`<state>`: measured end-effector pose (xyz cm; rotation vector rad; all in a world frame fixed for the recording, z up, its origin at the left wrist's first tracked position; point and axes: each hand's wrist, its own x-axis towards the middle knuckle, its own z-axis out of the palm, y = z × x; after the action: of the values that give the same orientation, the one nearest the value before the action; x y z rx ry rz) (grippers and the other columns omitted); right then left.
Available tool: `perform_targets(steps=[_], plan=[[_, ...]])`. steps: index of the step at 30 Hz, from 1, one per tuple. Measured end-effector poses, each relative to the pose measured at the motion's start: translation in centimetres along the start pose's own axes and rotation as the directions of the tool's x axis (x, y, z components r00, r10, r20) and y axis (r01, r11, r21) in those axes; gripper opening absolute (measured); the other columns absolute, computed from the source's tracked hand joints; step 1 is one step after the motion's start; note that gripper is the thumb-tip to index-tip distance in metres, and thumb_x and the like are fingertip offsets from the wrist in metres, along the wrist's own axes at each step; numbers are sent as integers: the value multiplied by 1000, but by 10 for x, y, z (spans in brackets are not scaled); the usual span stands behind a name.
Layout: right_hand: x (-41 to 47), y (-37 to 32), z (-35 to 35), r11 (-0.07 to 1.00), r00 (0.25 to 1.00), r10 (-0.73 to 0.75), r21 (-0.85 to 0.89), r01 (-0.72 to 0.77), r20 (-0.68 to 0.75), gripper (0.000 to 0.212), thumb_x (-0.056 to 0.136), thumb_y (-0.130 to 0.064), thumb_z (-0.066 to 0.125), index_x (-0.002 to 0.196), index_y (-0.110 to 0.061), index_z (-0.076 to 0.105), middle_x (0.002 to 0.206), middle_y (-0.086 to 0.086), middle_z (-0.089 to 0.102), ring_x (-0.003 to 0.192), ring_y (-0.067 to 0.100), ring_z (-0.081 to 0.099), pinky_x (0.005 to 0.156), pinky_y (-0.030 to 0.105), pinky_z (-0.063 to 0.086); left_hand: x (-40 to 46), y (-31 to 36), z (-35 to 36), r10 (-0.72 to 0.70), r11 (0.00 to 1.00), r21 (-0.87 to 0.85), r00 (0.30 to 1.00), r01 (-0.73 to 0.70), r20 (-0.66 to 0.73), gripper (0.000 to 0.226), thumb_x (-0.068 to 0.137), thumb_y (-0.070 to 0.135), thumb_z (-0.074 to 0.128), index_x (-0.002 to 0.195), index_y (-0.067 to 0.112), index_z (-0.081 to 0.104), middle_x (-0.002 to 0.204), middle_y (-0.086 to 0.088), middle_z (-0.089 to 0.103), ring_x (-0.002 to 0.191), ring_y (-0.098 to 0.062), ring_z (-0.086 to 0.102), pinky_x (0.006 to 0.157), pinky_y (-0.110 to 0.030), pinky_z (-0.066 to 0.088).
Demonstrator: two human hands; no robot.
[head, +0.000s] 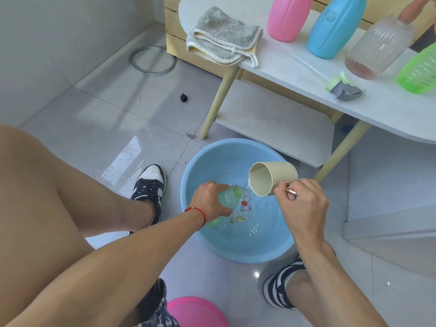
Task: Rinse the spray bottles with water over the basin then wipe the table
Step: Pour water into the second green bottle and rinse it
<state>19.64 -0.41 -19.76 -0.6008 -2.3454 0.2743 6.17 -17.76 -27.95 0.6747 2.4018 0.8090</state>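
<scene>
A basin (188, 185) stands on the floor before the table (295, 67). A towel (224, 36) lies at the table's left edge; four bottles (335, 27) stand along its rear edge, rightward.

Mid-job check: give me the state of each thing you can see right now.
Left hand: grips green bottle over blue basin.
Right hand: holds cup, tipped.
Basin: holds water.
Pink bottle, blue bottle: on the table.
Towel: folded.
Spray head: detached.
</scene>
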Motion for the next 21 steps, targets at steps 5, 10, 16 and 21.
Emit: perform_targets(steps=[5, 10, 16, 21], plan=[[1, 0, 0, 999, 998, -40, -8, 40, -38, 45, 87, -10, 65, 53, -12, 35, 54, 0, 39, 62, 25, 39, 62, 23, 21, 0, 1, 0, -1, 1000, 8, 1000, 1, 4, 79, 65, 41, 91, 138, 27, 63, 121, 0, 63, 113, -22, 59, 90, -31, 51], [2, 1, -1, 996, 993, -94, -21, 92, -65, 43, 89, -11, 63, 54, -11, 39, 56, 1, 42, 65, 26, 44, 67, 20, 25, -1, 1, 0, -9, 1000, 2, 1000, 9, 12, 79, 65, 41, 91, 138, 26, 63, 120, 0, 63, 113, -22, 59, 90, -32, 51], [4, 1, -3, 981, 976, -193, -49, 189, -100, 42, 97, -12, 57, 56, -10, 45, 59, 3, 46, 69, 32, 52, 69, 24, 36, -1, 2, 0, -13, 1000, -2, 1000, 13, 20, 78, 64, 40, 91, 136, 27, 64, 117, 0, 63, 111, -22, 60, 88, -32, 51], [6, -1, -6, 959, 955, -279, -82, 271, -103, 41, 100, -14, 54, 59, -8, 51, 61, 5, 51, 72, 34, 56, 71, 30, 44, -1, 3, 0, -11, 1000, 11, 999, 10, 30, 77, 65, 40, 90, 137, 26, 64, 117, 0, 63, 110, -22, 59, 85, -28, 48]])
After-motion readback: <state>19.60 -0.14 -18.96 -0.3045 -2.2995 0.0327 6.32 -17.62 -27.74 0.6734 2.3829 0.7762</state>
